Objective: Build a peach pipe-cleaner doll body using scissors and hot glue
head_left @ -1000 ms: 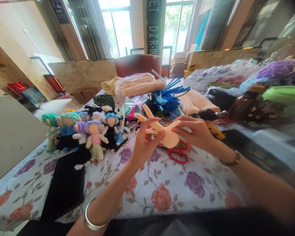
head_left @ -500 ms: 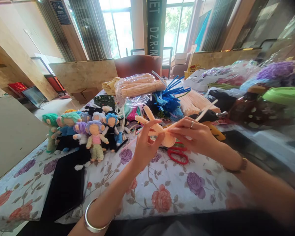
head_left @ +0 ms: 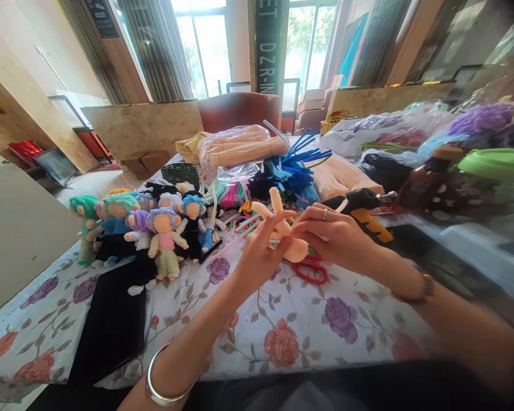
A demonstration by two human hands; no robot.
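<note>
In the head view, the left hand (head_left: 263, 245) holds a fuzzy peach figure (head_left: 296, 250) in a narrow grip, thumb and fingers closed about its middle. Two of its slim limbs point up and away to the far side, and its rounded end hangs toward the near side between the hands. The right hand (head_left: 332, 231) is also narrow, its fingertips gathered against the right side of the figure; a pale strand (head_left: 342, 205) sticks out past its fingers. The figure is above the middle of the bench (head_left: 240, 354), which has a flowered cloth.

Red-handled scissors (head_left: 314, 275) lie just under and to the near right of the figure. At left stands a cluster of small yarn dolls (head_left: 167, 242), with a flat black object (head_left: 111, 319) on their near side. Beyond the hands are a plastic-wrapped peach bundle (head_left: 244, 149), a spray of blue stems (head_left: 293, 165) and, farther right, a loose peach bundle (head_left: 342, 177). A black and yellow tool (head_left: 370, 224) lies just beyond the right hand. At the far right is a container with a green lid (head_left: 497, 164); a reddish-brown chair (head_left: 240, 114) stands behind the bench.
</note>
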